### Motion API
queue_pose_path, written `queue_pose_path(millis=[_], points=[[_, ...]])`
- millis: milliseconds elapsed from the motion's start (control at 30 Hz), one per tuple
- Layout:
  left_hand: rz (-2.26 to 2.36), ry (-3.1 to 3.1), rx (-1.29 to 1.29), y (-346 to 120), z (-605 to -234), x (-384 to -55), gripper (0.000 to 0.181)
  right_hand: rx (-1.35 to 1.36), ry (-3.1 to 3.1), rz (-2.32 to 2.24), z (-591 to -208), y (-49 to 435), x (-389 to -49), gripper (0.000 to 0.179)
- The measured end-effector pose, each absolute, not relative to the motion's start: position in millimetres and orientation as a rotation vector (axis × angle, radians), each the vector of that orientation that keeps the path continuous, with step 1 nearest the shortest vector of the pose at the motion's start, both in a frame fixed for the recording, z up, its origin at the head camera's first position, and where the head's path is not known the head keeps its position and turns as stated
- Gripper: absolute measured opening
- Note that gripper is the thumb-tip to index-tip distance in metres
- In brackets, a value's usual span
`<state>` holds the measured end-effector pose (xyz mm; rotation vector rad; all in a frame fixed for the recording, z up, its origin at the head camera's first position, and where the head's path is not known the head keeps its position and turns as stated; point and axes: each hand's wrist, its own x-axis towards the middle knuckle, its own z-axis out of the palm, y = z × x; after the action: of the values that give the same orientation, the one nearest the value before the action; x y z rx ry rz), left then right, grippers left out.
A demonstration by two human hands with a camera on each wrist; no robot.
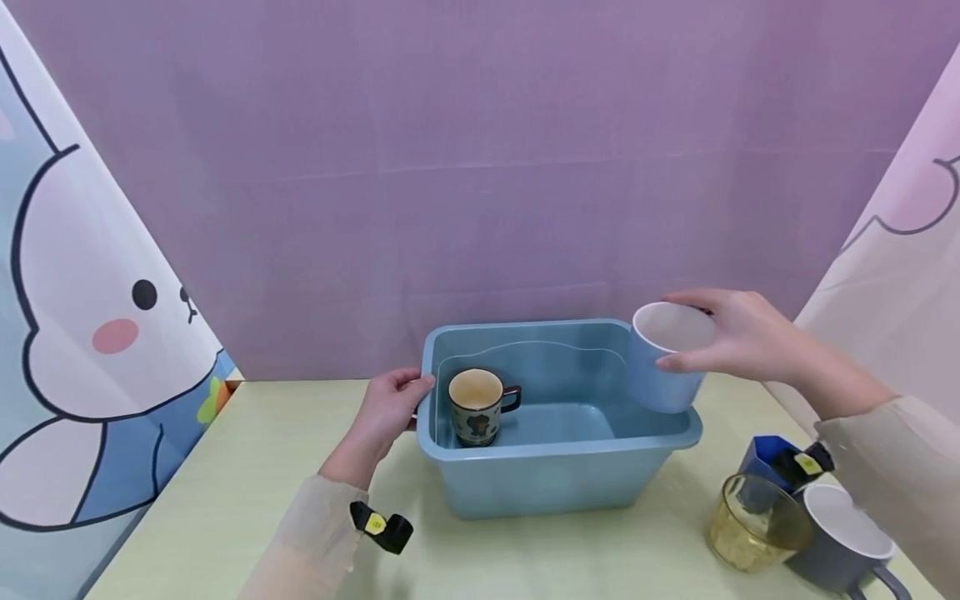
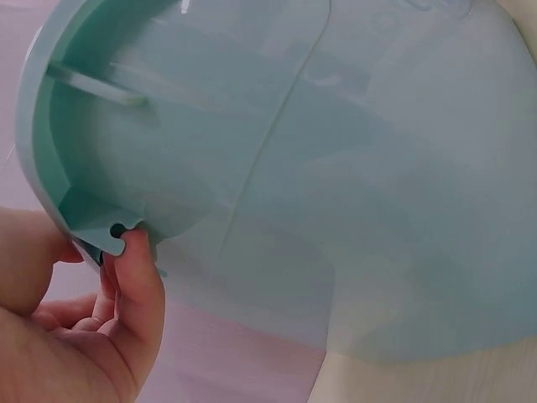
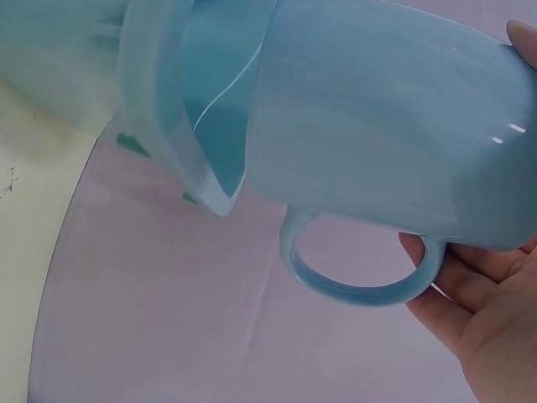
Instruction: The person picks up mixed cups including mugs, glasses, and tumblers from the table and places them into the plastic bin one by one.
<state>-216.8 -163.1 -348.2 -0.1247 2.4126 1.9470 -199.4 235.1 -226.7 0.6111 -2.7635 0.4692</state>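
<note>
A light blue mug [image 1: 660,379] is in my right hand [image 1: 750,337], gripped near its rim with the thumb on the near side and fingers on the far side. It hangs tilted at the right end of a blue plastic basin [image 1: 540,479]. In the right wrist view the mug's looped handle [image 3: 361,294] shows beside the basin's rim [image 3: 159,109]. My left hand [image 1: 386,408] pinches the basin's left rim, the fingers curled under the lip [image 2: 92,227]. Inside the basin, at the left, a patterned mug [image 1: 476,408] with a dark handle stands upright.
On the table's right side stand a yellow glass cup [image 1: 750,533], a dark blue cup [image 1: 761,454] and a grey mug [image 1: 843,537] close together. The basin rests on a pale green tabletop [image 1: 300,442], before a purple backdrop [image 1: 480,183].
</note>
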Motion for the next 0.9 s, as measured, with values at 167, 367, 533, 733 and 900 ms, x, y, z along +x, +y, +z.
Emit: queue_pose_path(millis=[167,367,533,733,900], points=[[1.942,2.420,-0.117,-162.9,-348.6,-217.7,0.041,0.636,-2.766,0.460,-223.9,228.0,-202.6,0.075],[1.934,2.422,-0.112,-163.8,-348.9,-217.4,0.041,0.665,-2.794,0.469,-222.4,221.1,-206.7,0.074],[1.916,2.432,-0.117,-165.9,-347.5,-215.5,0.041,0.695,-2.806,0.496,-222.9,214.5,-209.6,0.073],[1.914,2.425,-0.125,-167.3,-345.6,-214.8,0.041,0.728,-2.817,0.527,-223.8,205.3,-213.6,0.073],[1.911,2.432,-0.123,-169.3,-345.2,-212.9,0.041,0.758,-2.834,0.531,-225.0,198.8,-216.8,0.074]])
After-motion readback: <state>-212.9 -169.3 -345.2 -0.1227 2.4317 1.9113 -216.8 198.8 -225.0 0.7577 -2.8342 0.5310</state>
